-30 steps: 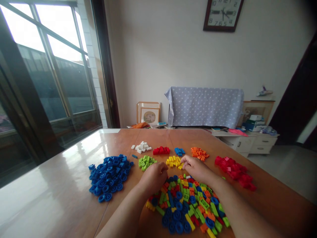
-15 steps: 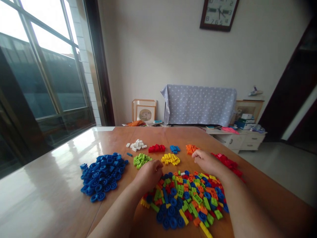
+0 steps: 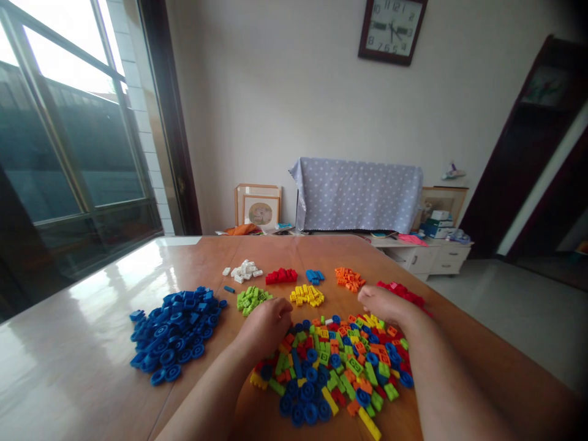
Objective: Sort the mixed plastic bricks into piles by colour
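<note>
My left hand (image 3: 269, 321) is closed, its fingers curled together at the left edge of a mixed pile of toy building bricks (image 3: 342, 361). What it holds, if anything, is hidden. My right hand (image 3: 383, 303) hovers just above the far right part of that pile, fingers bent and slightly apart, with nothing visible in them. Just beyond it lies a small heap of orange bricks (image 3: 350, 279). Yellow bricks (image 3: 307, 296) lie between and beyond the hands. Light green bricks (image 3: 252, 299) are heaped right behind my left hand.
A large heap of blue pieces (image 3: 177, 331) lies at the left. Farther back are white bricks (image 3: 247, 271), red bricks (image 3: 281, 276) and blue bricks (image 3: 315, 277). More red bricks (image 3: 402, 293) lie behind my right hand. One dark blue piece (image 3: 229, 289) lies alone on the wooden table (image 3: 193, 410).
My right hand has drawn back from the orange heap toward the mixed pile, leaving that heap fully in sight. My left hand stays at the pile's edge. The view has turned slightly right.
</note>
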A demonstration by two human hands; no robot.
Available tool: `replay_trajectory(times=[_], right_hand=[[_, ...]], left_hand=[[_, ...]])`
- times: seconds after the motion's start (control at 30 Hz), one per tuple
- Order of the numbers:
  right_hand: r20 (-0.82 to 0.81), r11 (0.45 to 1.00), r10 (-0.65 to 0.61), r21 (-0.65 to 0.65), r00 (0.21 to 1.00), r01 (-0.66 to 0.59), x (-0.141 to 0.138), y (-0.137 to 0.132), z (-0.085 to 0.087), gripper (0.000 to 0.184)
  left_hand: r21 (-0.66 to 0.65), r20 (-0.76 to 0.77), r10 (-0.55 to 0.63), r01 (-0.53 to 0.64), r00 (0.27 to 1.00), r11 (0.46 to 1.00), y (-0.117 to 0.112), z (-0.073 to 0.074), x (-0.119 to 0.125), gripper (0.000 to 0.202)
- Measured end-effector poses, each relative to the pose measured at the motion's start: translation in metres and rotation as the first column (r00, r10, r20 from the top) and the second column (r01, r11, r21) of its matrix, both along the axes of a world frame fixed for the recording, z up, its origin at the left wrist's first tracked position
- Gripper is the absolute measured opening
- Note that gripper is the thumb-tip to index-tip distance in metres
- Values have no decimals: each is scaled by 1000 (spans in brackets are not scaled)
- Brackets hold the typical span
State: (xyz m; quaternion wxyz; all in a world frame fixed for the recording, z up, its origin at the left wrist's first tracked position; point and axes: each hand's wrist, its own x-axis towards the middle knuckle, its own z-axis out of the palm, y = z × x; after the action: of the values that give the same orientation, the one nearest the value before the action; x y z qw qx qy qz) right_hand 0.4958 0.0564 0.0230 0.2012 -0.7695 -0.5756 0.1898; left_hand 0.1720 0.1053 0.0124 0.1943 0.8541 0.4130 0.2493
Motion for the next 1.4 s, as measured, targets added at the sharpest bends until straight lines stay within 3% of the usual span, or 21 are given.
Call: replay_trajectory(times=[0.17, 0.37, 0.5, 0.63, 0.87, 1.1, 1.23, 1.4], right_hand=[[-16, 998, -11, -61, 1000, 10, -10, 0, 3, 18], [-7, 998, -22, -58, 1000, 21, 2, 1, -5, 11], [-50, 992, 39, -119, 998, -45, 3, -1, -4, 20], [-29, 988, 23, -151, 999, -27, 0, 0, -6, 21], [99, 995, 14, -103, 995, -4, 1, 9, -16, 15], [114, 992, 36, -124, 993, -22, -4, 10, -11, 4], [106, 989, 50, -145, 993, -34, -3, 12, -13, 10], [50, 998, 62, -11, 997, -61, -2, 17, -18, 4]], left_hand=[[7, 1, -2, 2, 1000, 1000, 0, 0, -1, 17], [-6, -5, 12, -12, 1000, 1000, 0, 2, -1, 18], [-17, -2, 14, -14, 1000, 1000, -2, 4, 0, 19], [-20, -14, 10, -10, 1000, 1000, -2, 4, 0, 18], [11, -12, 3, -3, 1000, 1000, 1, -1, 0, 18], [-1, 8, 6, -6, 1000, 1000, 1, -3, 0, 19], [0, 12, 3, -3, 1000, 1000, 1, -4, 1, 20], [7, 13, -2, 2, 1000, 1000, 0, -2, 0, 19]])
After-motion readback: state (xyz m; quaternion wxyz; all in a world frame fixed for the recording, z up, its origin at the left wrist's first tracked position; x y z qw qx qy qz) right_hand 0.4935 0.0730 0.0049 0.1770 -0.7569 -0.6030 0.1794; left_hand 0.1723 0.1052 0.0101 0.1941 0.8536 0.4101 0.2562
